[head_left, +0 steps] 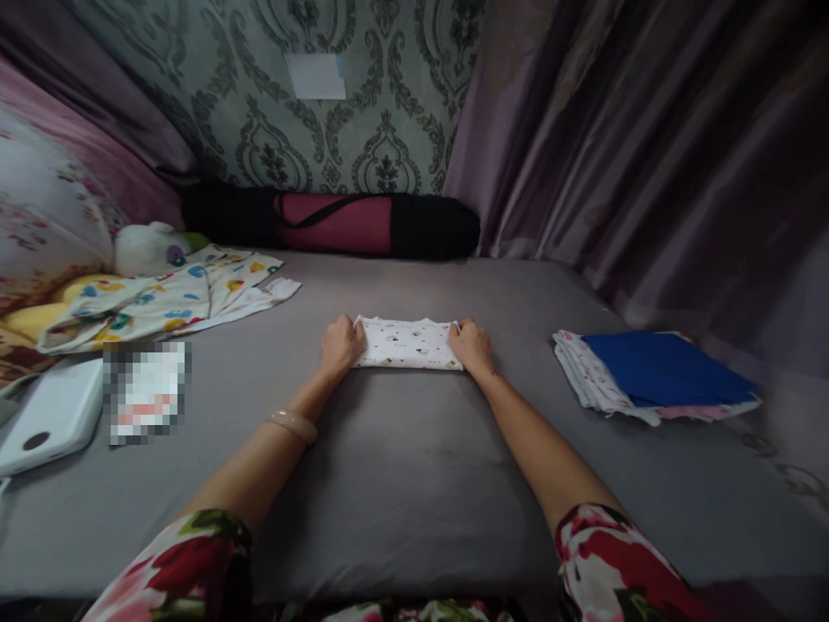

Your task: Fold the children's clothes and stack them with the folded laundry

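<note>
The person's left hand (341, 344) is curled closed on the left end of a small folded white cloth (408, 343) printed with tiny dark figures. The right hand (471, 344) grips the right end the same way. The cloth lies flat between the two hands in the middle of a bed (401, 484) covered by a grey sheet. A pale bangle (294, 425) sits on the left wrist, and both arms come out of red floral sleeves.

Near the bed's right edge is a stack of folded cloths (605, 384) with a blue piece (661, 367) on top, well apart from the hands. Toward the far left corner, an unfolded garment with bright shapes (168, 298) lies spread out, with a white plush toy (146, 248) just behind it. A white flat device (45, 419) rests at the left edge. Along the far edge lies a rolled maroon mat in a black bag (337, 223).
</note>
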Action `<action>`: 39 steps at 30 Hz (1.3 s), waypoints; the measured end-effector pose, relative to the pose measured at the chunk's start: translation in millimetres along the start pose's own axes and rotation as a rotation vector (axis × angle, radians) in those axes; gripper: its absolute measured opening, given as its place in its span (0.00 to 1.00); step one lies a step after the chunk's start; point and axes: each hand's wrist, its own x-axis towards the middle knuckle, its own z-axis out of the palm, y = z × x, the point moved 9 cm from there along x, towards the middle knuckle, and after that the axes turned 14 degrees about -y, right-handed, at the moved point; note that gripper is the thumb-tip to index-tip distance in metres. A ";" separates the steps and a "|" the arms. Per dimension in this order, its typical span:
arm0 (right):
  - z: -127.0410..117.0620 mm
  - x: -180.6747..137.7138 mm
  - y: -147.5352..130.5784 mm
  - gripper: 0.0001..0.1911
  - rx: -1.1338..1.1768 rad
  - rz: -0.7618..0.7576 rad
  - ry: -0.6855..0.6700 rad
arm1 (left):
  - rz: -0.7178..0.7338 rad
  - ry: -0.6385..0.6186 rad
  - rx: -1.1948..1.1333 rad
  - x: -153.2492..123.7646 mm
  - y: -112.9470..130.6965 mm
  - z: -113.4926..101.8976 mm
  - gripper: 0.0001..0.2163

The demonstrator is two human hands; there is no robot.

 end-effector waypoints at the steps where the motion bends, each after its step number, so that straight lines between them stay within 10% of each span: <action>1: 0.0 1.2 0.7 0.19 0.008 -0.005 -0.018 | -0.001 -0.012 -0.010 -0.2 -1.1 -0.4 0.17; 7: -18.3 -17.3 -8.5 0.21 -0.023 -0.101 0.049 | 0.134 0.162 0.061 -25.1 13.9 -28.2 0.17; 13: 12.5 -64.9 -86.7 0.26 -0.211 -0.690 -0.001 | 0.633 0.080 0.271 -64.0 86.8 0.3 0.19; 19: 47.0 -60.6 -95.5 0.29 -0.248 -0.706 -0.143 | 0.547 -0.055 0.327 -54.6 89.7 33.0 0.24; 39: 50.8 -51.2 -90.5 0.29 -0.242 -0.667 -0.174 | 0.382 -0.245 0.212 -33.4 74.3 48.9 0.28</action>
